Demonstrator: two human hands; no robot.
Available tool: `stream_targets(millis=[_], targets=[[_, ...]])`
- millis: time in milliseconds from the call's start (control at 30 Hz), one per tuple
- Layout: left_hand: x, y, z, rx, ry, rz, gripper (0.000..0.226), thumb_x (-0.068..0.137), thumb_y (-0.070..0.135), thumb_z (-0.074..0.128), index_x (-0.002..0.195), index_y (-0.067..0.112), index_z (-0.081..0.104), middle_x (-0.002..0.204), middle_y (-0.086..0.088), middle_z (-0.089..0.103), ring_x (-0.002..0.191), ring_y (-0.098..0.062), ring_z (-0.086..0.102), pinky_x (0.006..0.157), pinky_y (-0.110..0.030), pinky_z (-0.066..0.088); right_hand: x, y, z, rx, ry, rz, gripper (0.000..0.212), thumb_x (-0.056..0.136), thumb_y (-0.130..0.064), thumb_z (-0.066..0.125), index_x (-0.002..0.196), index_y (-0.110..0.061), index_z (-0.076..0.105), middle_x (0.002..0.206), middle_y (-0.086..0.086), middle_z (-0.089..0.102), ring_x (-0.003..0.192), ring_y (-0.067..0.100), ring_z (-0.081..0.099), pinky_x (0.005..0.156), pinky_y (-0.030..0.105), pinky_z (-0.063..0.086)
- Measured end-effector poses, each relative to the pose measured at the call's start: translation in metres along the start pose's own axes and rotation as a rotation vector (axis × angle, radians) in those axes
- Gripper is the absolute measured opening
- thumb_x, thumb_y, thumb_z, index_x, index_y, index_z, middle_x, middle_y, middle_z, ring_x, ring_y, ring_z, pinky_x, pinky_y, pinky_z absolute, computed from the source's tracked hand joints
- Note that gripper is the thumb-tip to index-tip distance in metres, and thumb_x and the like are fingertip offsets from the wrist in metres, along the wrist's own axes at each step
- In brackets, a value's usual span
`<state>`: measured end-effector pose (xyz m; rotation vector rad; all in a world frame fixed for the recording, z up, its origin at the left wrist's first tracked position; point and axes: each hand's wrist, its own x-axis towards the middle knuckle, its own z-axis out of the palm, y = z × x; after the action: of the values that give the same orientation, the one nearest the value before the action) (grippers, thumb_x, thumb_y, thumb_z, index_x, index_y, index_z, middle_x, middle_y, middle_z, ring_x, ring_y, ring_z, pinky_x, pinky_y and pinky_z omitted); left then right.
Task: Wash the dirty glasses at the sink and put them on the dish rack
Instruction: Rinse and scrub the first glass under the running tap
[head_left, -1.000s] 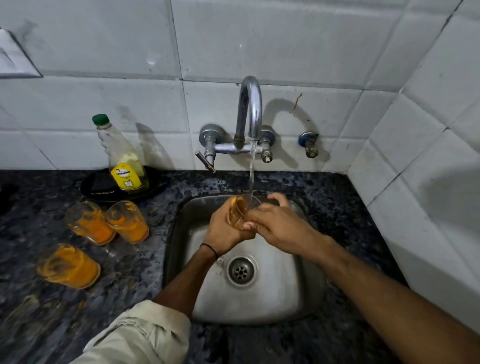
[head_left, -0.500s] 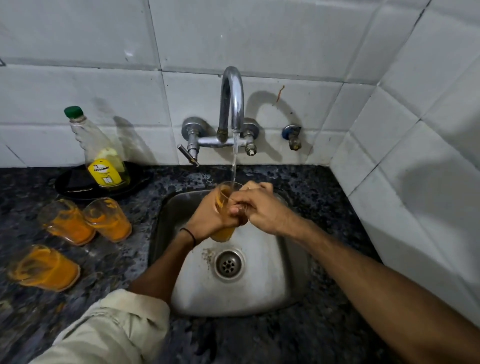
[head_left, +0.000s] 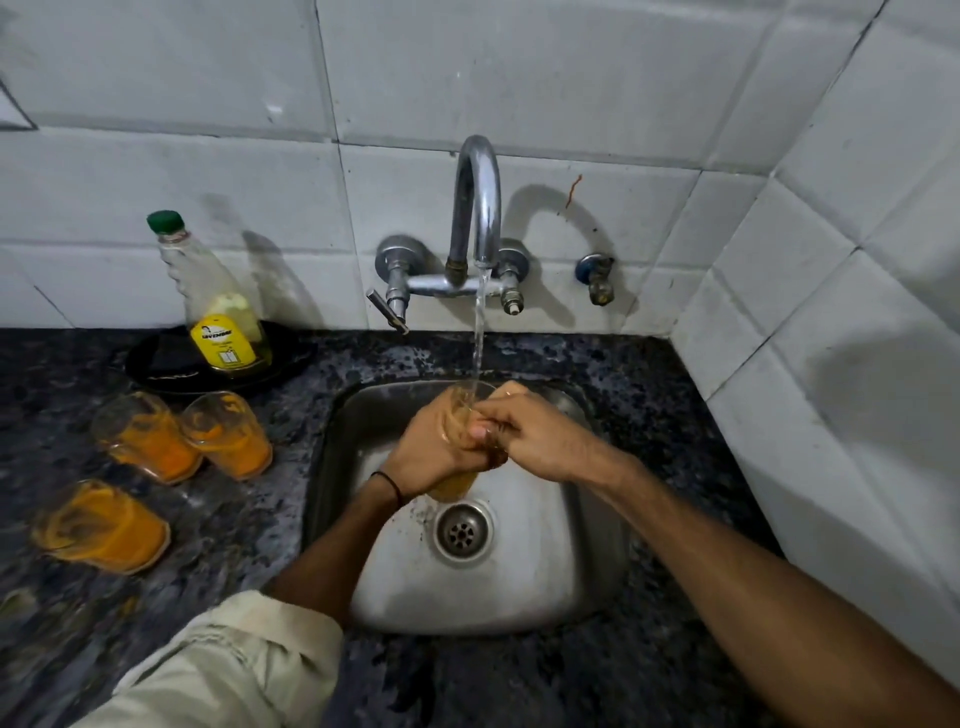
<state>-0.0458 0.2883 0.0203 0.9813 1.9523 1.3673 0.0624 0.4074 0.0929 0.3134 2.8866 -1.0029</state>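
Above the sink (head_left: 519, 597), under the running tap (head_left: 475, 208), the left hand (head_left: 434, 454) has its grip wrapped around an orange-stained glass (head_left: 454, 486), the right hand (head_left: 543, 441) pinches its rim, and three more stained glasses (head_left: 228, 436) lie on the worktop (head_left: 249, 530) left of the sink.

Four glasses (head_left: 454, 486) (head_left: 145, 441) (head_left: 228, 436) (head_left: 98, 525), one bottle (head_left: 223, 322), one plate (head_left: 156, 364), one sink (head_left: 467, 597), one tap (head_left: 475, 197)
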Motion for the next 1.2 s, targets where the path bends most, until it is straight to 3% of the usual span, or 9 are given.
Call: stream_targets(millis=[233, 333, 467, 567, 667, 800, 933, 1033, 1200], targets=[[-0.006, 0.009, 0.025, 0.253, 0.398, 0.046, 0.038, 0.066, 0.041, 0.07, 0.096, 0.029, 0.05, 0.089, 0.009, 0.066, 0.084, -0.016, 0.065, 0.075, -0.041, 0.054, 0.015, -0.01, 0.02, 0.2, 0.165, 0.192, 0.022, 0.1, -0.03, 0.054, 0.114, -0.022, 0.069, 0.111, -0.003, 0.071, 0.102, 0.014, 0.065, 0.095, 0.036, 0.05], [-0.005, 0.005, 0.02, 0.104, 0.335, 0.017, 0.042, 0.062, 0.043, 0.069, 0.099, 0.03, 0.053, 0.087, 0.009, 0.067, 0.085, -0.014, 0.066, 0.079, -0.035, 0.054, 0.014, -0.007, 0.023, 0.099, 0.204, 0.106, 0.016, 0.098, -0.021, 0.056, 0.099, -0.017, 0.072, 0.098, 0.004, 0.071, 0.093, 0.019, 0.065, 0.082, 0.031, 0.047], [-0.001, -0.003, 0.002, 0.083, 0.226, -0.006, 0.055, 0.06, 0.014, 0.085, 0.107, 0.027, 0.058, 0.094, 0.014, 0.067, 0.087, -0.007, 0.064, 0.072, -0.005, 0.047, 0.0, 0.019, -0.004, -0.479, -0.015, -0.241, 0.027, 0.095, -0.012, 0.055, 0.114, -0.027, 0.068, 0.132, -0.005, 0.061, 0.133, 0.012, 0.044, 0.107, 0.039, 0.027], [-0.003, -0.003, 0.0, 0.069, 0.173, 0.025, 0.062, 0.058, 0.007, 0.084, 0.113, 0.023, 0.06, 0.1, 0.009, 0.07, 0.093, -0.01, 0.067, 0.074, -0.006, 0.047, -0.004, 0.018, -0.015, -0.595, -0.134, -0.306, 0.025, 0.096, -0.014, 0.051, 0.114, -0.024, 0.065, 0.125, -0.007, 0.064, 0.127, 0.012, 0.049, 0.116, 0.047, 0.017], [-0.006, 0.003, 0.011, 0.022, 0.202, 0.123, 0.038, 0.068, 0.01, 0.077, 0.101, 0.017, 0.061, 0.091, 0.004, 0.07, 0.085, -0.009, 0.065, 0.073, -0.02, 0.052, 0.004, -0.005, 0.006, -0.37, -0.104, -0.059, 0.018, 0.093, -0.012, 0.05, 0.108, -0.017, 0.059, 0.115, 0.005, 0.064, 0.111, 0.022, 0.056, 0.108, 0.035, 0.032], [-0.005, 0.005, 0.018, 0.033, 0.277, 0.134, 0.026, 0.079, 0.007, 0.07, 0.098, 0.018, 0.057, 0.087, 0.01, 0.066, 0.081, 0.009, 0.061, 0.073, -0.011, 0.049, 0.018, -0.026, 0.034, 0.16, 0.119, 0.196, 0.016, 0.088, -0.009, 0.047, 0.092, -0.014, 0.062, 0.096, 0.009, 0.066, 0.089, 0.025, 0.062, 0.08, 0.039, 0.053], [-0.005, -0.001, 0.005, 0.02, 0.201, 0.115, 0.048, 0.063, 0.01, 0.082, 0.105, 0.02, 0.06, 0.098, 0.005, 0.07, 0.091, -0.007, 0.065, 0.078, -0.018, 0.052, 0.005, -0.008, 0.007, -0.357, -0.161, -0.029, 0.042, 0.085, -0.005, 0.051, 0.119, -0.026, 0.066, 0.13, 0.002, 0.061, 0.122, 0.022, 0.051, 0.108, 0.043, 0.035], [-0.005, 0.004, 0.004, 0.04, 0.151, 0.108, 0.061, 0.056, 0.002, 0.086, 0.108, 0.021, 0.061, 0.101, 0.007, 0.07, 0.094, -0.012, 0.066, 0.077, -0.013, 0.05, 0.008, 0.005, -0.003, -0.614, -0.259, -0.136, 0.035, 0.085, -0.004, 0.052, 0.116, -0.015, 0.063, 0.132, 0.008, 0.06, 0.127, 0.024, 0.048, 0.117, 0.042, 0.018], [-0.005, 0.008, 0.006, 0.191, 0.127, 0.117, 0.054, 0.065, 0.02, 0.086, 0.11, 0.022, 0.055, 0.1, 0.014, 0.067, 0.092, -0.001, 0.064, 0.085, -0.019, 0.053, 0.016, -0.007, 0.023, -0.083, -0.083, 0.186, 0.013, 0.086, -0.004, 0.053, 0.096, -0.007, 0.061, 0.103, 0.013, 0.066, 0.094, 0.024, 0.062, 0.073, 0.032, 0.048]])
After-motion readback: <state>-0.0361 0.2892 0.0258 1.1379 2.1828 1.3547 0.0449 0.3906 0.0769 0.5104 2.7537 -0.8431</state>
